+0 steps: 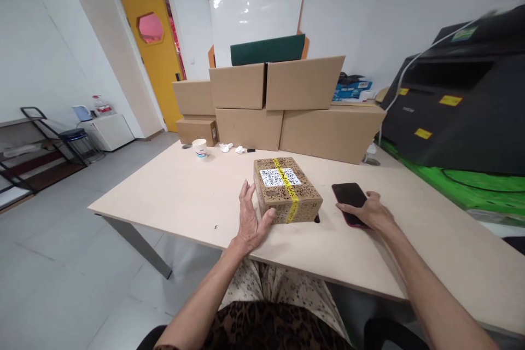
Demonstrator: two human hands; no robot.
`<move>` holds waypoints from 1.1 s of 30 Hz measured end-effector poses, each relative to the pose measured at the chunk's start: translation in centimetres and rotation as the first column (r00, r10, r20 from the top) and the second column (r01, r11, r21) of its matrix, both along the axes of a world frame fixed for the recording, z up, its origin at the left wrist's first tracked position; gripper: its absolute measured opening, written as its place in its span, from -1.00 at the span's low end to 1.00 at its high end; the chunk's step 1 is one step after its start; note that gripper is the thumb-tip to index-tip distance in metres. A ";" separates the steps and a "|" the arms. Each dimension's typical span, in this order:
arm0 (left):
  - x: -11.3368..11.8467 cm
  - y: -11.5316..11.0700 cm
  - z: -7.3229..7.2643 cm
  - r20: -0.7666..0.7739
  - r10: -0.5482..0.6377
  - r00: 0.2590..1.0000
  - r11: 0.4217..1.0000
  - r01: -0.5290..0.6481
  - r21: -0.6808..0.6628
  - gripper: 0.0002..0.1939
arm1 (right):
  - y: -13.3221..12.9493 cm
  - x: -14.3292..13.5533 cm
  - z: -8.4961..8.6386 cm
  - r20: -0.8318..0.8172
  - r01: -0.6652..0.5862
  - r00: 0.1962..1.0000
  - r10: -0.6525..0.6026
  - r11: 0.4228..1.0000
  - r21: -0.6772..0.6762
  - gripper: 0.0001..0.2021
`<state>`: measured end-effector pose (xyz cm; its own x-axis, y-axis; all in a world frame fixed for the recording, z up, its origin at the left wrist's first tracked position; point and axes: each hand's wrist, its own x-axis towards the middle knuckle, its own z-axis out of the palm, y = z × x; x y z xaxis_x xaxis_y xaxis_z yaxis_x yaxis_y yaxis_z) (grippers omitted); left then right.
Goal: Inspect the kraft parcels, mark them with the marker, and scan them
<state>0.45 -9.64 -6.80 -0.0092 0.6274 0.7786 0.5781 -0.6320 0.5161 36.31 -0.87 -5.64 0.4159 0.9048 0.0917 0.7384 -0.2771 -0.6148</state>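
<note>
In front of me on the table sits a small cardboard box (pixel 301 188), covered in black speckled print, with a white label and a strip of yellow tape over its top and front. My left hand (pixel 251 224) rests against the box's left front corner, its fingers spread and the thumb by the front face. To the right lies a dark phone (pixel 348 196) with a reddish edge. My right hand (pixel 371 212) grips it across its near end, thumb on one side and fingers on the other. A small black thing (pixel 317 219) pokes out beneath the box's right front corner.
Large plain cartons (pixel 328 131) are stacked along the table's far edge. Before them are a paper cup (pixel 199 148), crumpled tissues (pixel 225 147) and a short black object (pixel 251 150). A big black machine (pixel 459 104) stands beyond the table (pixel 164 197) at right.
</note>
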 end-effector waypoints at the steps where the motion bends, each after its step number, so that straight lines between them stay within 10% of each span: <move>1: 0.0 -0.6 0.1 0.000 0.000 1.000 1.000 0.000 0.012 -0.20 | -0.3 -0.2 0.1 -0.093 0.008 0.996 -0.006 1.000 0.016 -0.15; 6: 0.9 -4.5 0.4 0.041 -0.005 0.999 0.999 0.004 0.032 -0.27 | -4.0 -2.2 0.5 -0.643 0.145 0.763 0.073 0.949 0.280 -0.45; 11: 4.2 -7.3 1.0 0.213 -0.192 0.958 0.975 0.211 -0.072 -0.32 | -9.0 -6.5 1.8 -0.680 0.149 0.682 0.268 0.860 0.489 -0.35; 18: 8.4 -8.6 4.3 0.621 -0.292 0.727 0.712 0.599 -0.367 -0.26 | -13.0 -14.9 5.1 -0.750 0.025 0.413 0.517 0.817 0.577 -0.37; 33: 6.9 -7.8 4.3 0.729 -0.179 0.661 0.741 0.578 -0.342 -0.24 | -12.3 -18.4 4.0 -0.621 -0.048 0.504 0.600 0.737 0.674 -0.41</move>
